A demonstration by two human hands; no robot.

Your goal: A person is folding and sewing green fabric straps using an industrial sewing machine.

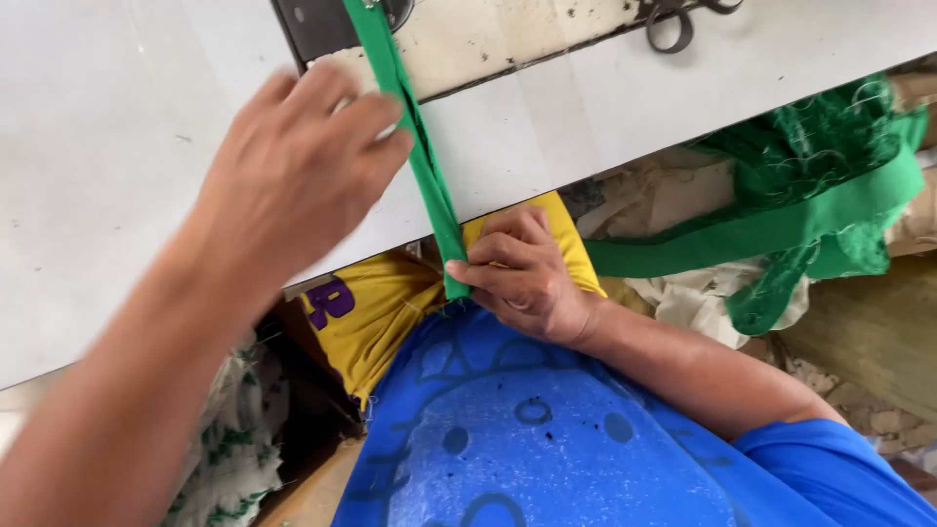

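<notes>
Two hands work one green strip (422, 161), which runs across the white counter (117, 146) from twelve o'clock, under the sewing machine (322, 24), down to six o'clock at our lap. Our right hand (527, 278) has its grip pinched shut on the strip's near end, over the yellow cloth (376, 303). Our left hand (298, 176), fingers loosely apart, rests beside the strip at nine o'clock, nearer the machine.

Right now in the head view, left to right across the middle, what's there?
Left hand → green fabric strip → right hand, pinching the strip's lower end → pile of green fabric at the far right.
</notes>
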